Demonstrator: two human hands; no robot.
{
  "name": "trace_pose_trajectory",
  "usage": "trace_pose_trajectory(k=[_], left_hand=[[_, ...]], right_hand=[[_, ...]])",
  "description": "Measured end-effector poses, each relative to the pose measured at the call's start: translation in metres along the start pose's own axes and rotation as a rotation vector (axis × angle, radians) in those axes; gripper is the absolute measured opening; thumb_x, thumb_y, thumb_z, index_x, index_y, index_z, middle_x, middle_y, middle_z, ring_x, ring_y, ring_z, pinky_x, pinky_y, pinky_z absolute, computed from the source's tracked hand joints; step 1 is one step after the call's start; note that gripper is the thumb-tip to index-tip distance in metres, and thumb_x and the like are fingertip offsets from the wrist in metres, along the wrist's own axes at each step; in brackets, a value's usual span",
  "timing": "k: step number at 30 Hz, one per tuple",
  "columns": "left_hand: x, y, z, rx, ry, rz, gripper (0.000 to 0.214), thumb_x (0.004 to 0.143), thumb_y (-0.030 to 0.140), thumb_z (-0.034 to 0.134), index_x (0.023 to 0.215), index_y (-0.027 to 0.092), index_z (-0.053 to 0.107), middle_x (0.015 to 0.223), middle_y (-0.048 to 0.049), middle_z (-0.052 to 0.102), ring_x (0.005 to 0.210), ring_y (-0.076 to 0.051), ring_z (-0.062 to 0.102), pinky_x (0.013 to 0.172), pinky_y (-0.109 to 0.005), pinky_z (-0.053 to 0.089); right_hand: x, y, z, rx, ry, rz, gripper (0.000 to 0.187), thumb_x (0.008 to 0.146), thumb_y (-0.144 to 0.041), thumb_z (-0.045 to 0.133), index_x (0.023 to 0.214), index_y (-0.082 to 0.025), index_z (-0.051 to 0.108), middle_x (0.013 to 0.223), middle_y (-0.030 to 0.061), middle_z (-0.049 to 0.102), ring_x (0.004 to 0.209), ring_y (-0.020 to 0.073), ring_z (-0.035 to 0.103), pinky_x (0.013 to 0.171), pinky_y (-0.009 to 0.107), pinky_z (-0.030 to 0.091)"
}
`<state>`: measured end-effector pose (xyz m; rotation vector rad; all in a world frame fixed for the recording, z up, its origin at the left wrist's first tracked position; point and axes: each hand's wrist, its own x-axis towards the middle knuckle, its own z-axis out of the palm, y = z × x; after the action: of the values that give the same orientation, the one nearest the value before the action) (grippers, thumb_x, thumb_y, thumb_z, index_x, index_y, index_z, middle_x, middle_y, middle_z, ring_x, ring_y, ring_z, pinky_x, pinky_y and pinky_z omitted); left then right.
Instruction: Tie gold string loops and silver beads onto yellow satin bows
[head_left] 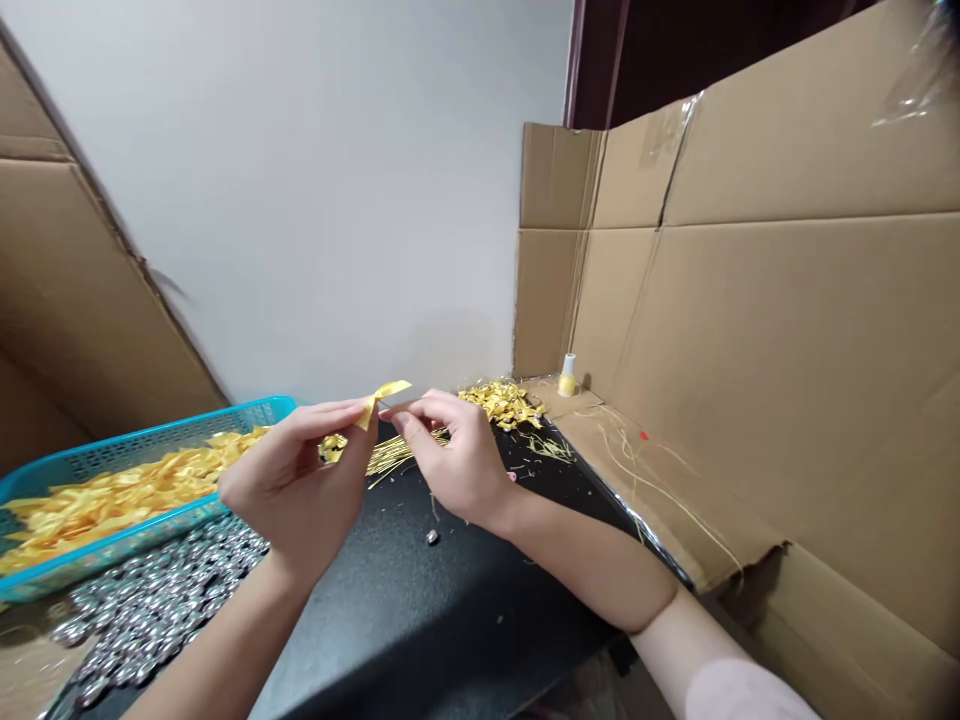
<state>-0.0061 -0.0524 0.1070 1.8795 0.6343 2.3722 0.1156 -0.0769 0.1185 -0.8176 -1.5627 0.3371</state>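
Observation:
My left hand (300,470) pinches a small yellow ribbon bow (369,410) between thumb and fingertips, above the black tabletop (390,590). Close beside it, my right hand (454,445) is closed on a small pale flat piece (401,397) that reaches toward the bow. I cannot make out what this piece is, and the fingers hide part of it. Behind and below the hands lies a bundle of thin gold strips (390,455). One silver bead (433,537) rests on the tabletop below my right hand.
On the left, a blue basket (142,440) holds many yellow ribbon pieces (142,490). Many silver beads (165,600) lie in front of it. A pile of finished-looking yellow bows (504,403) and a small bottle (568,376) stand at the back. Cardboard (787,350) walls the right side.

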Motion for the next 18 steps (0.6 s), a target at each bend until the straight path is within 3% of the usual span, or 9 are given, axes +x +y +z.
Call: trace_pose_trajectory(k=[5, 9, 12, 18], left_hand=[[0.0, -0.0009, -0.0002, -0.044, -0.026, -0.019, 0.022, 0.072, 0.012, 0.076, 0.083, 0.031, 0.072, 0.083, 0.0017, 0.073, 0.073, -0.015, 0.068, 0.064, -0.033, 0.056], [-0.0001, 0.0001, -0.0014, -0.043, -0.037, -0.051, 0.019, 0.072, 0.015, 0.076, 0.082, 0.03, 0.071, 0.088, 0.0008, 0.073, 0.079, -0.016, 0.069, 0.069, -0.036, 0.059], [-0.0008, -0.001, -0.0008, -0.029, -0.019, -0.073, 0.014, 0.073, 0.018, 0.076, 0.081, 0.03, 0.071, 0.083, 0.0005, 0.074, 0.077, -0.018, 0.07, 0.068, -0.037, 0.06], [-0.0023, -0.0065, 0.0003, 0.033, -0.007, -0.008, 0.011, 0.069, 0.016, 0.078, 0.075, 0.021, 0.071, 0.076, -0.0013, 0.075, 0.069, -0.017, 0.072, 0.061, -0.03, 0.06]], right_hand=[[0.0016, -0.0018, -0.0051, 0.174, -0.058, 0.137, 0.011, 0.083, -0.021, 0.057, 0.086, -0.02, 0.068, 0.071, -0.0017, 0.067, 0.066, 0.0107, 0.063, 0.066, 0.026, 0.055], [0.004, -0.0004, -0.0074, 0.34, -0.134, 0.268, 0.002, 0.079, -0.019, 0.061, 0.08, -0.019, 0.062, 0.07, -0.0016, 0.067, 0.068, 0.0122, 0.068, 0.068, 0.027, 0.059], [0.0067, 0.0013, -0.0068, 0.398, -0.16, 0.339, 0.006, 0.078, -0.014, 0.06, 0.076, -0.019, 0.059, 0.067, -0.0017, 0.067, 0.068, 0.0134, 0.07, 0.069, 0.03, 0.061], [0.0042, 0.0027, -0.0014, 0.482, -0.213, 0.335, 0.009, 0.082, -0.013, 0.054, 0.076, -0.019, 0.053, 0.058, -0.0035, 0.062, 0.052, 0.0118, 0.065, 0.057, 0.029, 0.061]])
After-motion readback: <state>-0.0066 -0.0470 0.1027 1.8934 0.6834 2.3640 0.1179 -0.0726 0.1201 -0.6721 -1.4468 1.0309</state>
